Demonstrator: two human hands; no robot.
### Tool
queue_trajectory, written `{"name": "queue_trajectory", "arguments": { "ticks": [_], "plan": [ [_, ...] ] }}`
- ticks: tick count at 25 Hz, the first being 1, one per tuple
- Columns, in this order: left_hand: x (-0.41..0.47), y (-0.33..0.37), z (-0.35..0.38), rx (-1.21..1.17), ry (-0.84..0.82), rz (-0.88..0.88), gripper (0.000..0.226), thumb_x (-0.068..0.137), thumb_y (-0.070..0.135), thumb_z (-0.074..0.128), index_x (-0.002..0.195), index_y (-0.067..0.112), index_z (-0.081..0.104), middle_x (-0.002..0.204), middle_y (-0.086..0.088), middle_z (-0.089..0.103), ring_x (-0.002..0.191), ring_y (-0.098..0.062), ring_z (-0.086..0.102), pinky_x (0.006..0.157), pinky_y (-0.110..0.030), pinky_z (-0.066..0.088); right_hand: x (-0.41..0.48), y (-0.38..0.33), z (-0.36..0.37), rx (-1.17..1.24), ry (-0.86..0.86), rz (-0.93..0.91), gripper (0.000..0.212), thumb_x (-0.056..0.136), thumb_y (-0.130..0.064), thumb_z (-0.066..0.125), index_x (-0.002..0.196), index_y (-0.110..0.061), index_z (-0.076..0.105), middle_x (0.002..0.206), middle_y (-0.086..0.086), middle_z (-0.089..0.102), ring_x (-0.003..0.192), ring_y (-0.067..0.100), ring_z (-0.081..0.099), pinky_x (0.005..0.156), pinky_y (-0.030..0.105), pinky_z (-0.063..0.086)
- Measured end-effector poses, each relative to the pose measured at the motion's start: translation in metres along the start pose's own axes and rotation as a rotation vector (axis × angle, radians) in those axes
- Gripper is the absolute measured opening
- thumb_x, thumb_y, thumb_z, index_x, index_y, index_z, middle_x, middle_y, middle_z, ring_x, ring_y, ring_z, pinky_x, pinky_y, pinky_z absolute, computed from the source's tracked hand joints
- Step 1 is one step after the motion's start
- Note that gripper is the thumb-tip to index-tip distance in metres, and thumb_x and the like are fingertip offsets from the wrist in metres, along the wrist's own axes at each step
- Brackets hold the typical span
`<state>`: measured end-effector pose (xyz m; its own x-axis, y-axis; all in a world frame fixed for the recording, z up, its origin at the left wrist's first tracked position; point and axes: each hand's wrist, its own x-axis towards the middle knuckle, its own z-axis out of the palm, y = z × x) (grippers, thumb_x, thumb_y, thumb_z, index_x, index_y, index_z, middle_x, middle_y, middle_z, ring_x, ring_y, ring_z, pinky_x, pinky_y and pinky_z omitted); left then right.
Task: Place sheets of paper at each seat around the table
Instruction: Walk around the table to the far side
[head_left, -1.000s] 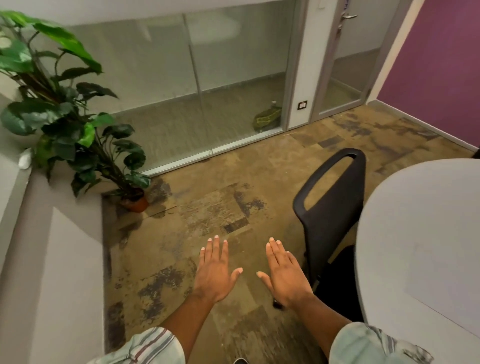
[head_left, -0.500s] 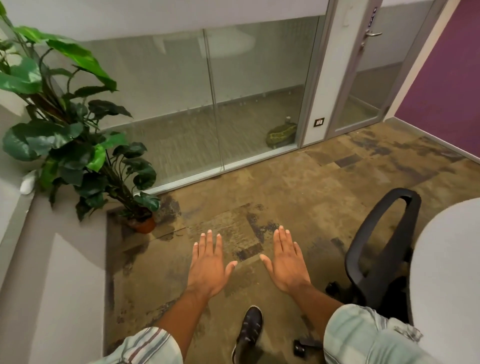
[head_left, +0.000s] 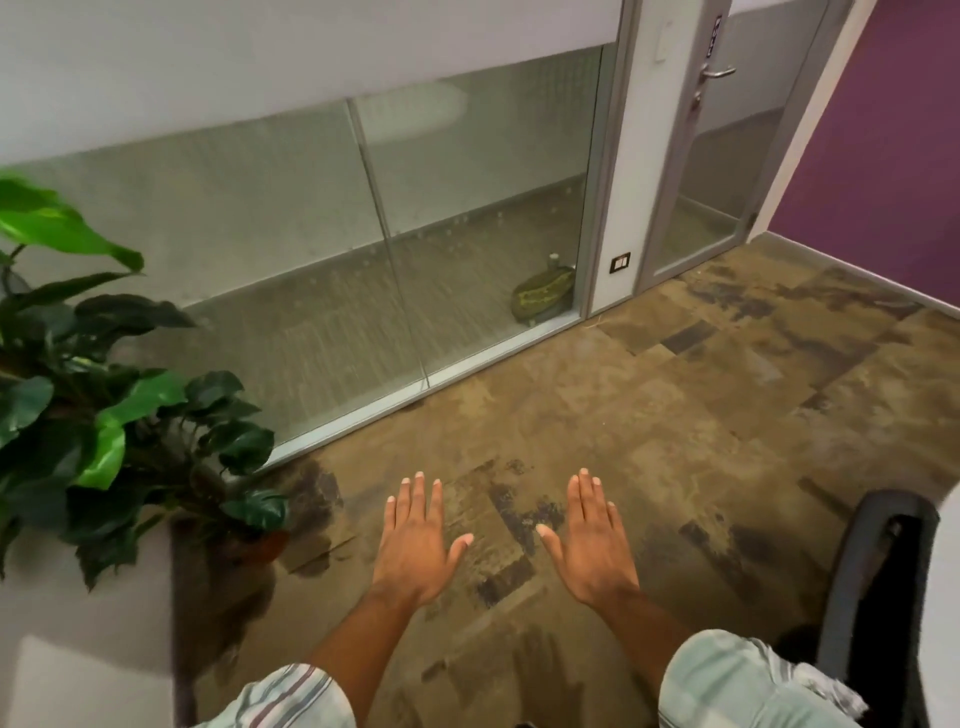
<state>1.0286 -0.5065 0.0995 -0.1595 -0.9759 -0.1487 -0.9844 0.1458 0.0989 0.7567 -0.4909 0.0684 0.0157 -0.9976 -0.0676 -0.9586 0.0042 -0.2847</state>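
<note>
As the view swung off the counter, both hands hung empty over the carpet (head_left: 675, 415).
Left hand (head_left: 415, 545) and right hand (head_left: 592, 545): each grip spread flat, holding nothing. No paper or counter showed; only the chair (head_left: 872, 597) edge remained, farther right than earlier, suggesting a turn away between seats.

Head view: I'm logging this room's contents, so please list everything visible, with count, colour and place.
Potted plant: one, green, left by the wall.
Glass partition: one, frosted grey, far side.
Door: one, glass with grey frame, upper right.
Purple wall: one, far right.
Carpet: one, mottled brown, floor.
Office chair: one, black, lower right edge.
Paper: none visible.
Left hand: open, empty, palm down.
Right hand: open, empty, palm down.
Sleeves: two, pale striped, bottom.
</note>
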Motion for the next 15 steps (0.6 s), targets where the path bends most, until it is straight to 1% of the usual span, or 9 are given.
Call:
{"name": "queue_trajectory", "arguments": {
  "ticks": [3, 5, 8, 10, 12, 15],
  "plan": [
    [0.070, 0.014, -0.010, -0.011, 0.017, 0.086, 0.095, 0.099, 0.076, 0.016, 0.167, 0.012, -0.005, 0.175, -0.018, -0.009, 0.162, -0.034, -0.013, 0.131, -0.052, -0.002, 0.049, 0.021, -0.019, 0.017, 0.023, 0.032, 0.091, 0.102, -0.071, 0.023, 0.165, -0.007, 0.004, 0.173, 0.013, -0.001, 0.160, 0.030, 0.002, 0.127, 0.047, 0.013],
    [0.120, 0.030, -0.013, -0.012, 0.022, 0.142, 0.096, 0.099, 0.077, 0.014, 0.167, 0.012, -0.004, 0.175, -0.018, -0.009, 0.162, -0.034, -0.012, 0.131, -0.053, -0.002, 0.083, 0.041, -0.030, -0.009, 0.044, 0.062, 0.091, 0.103, -0.070, 0.023, 0.165, -0.008, 0.002, 0.173, 0.012, -0.005, 0.160, 0.030, -0.001, 0.128, 0.047, 0.010],
    [0.197, 0.062, -0.018, -0.010, 0.031, 0.235, 0.097, 0.098, 0.077, 0.013, 0.167, 0.011, -0.004, 0.174, -0.019, -0.009, 0.162, -0.035, -0.011, 0.131, -0.052, -0.003, 0.133, 0.076, -0.044, -0.036, 0.053, 0.108, 0.090, 0.102, -0.072, 0.017, 0.165, -0.011, -0.003, 0.171, 0.011, -0.013, 0.159, 0.030, -0.009, 0.129, 0.048, 0.005],
    [0.258, 0.089, -0.019, -0.018, 0.032, 0.285, 0.100, 0.094, 0.078, 0.010, 0.167, 0.011, -0.001, 0.175, -0.019, -0.006, 0.162, -0.036, -0.009, 0.131, -0.052, -0.004, 0.171, 0.107, -0.052, -0.050, 0.073, 0.151, 0.089, 0.102, -0.072, 0.015, 0.165, -0.012, -0.005, 0.171, 0.010, -0.016, 0.159, 0.029, -0.012, 0.129, 0.048, 0.003],
    [0.314, 0.116, -0.018, -0.038, 0.033, 0.342, 0.101, 0.092, 0.079, 0.011, 0.167, 0.011, 0.005, 0.175, -0.019, -0.001, 0.162, -0.036, -0.006, 0.131, -0.052, -0.003, 0.206, 0.137, -0.062, -0.056, 0.089, 0.224, 0.089, 0.102, -0.072, 0.015, 0.165, -0.011, -0.004, 0.171, 0.010, -0.015, 0.160, 0.030, -0.010, 0.129, 0.048, 0.003],
    [0.398, 0.164, -0.024, -0.027, 0.011, 0.445, 0.098, 0.095, 0.078, 0.023, 0.166, 0.010, 0.022, 0.174, -0.020, 0.014, 0.162, -0.038, 0.007, 0.128, -0.053, -0.002, 0.258, 0.182, -0.087, -0.062, 0.110, 0.328, 0.089, 0.101, -0.072, 0.012, 0.165, -0.012, -0.006, 0.171, 0.010, -0.016, 0.159, 0.030, -0.011, 0.129, 0.048, 0.002]
  ]
}}
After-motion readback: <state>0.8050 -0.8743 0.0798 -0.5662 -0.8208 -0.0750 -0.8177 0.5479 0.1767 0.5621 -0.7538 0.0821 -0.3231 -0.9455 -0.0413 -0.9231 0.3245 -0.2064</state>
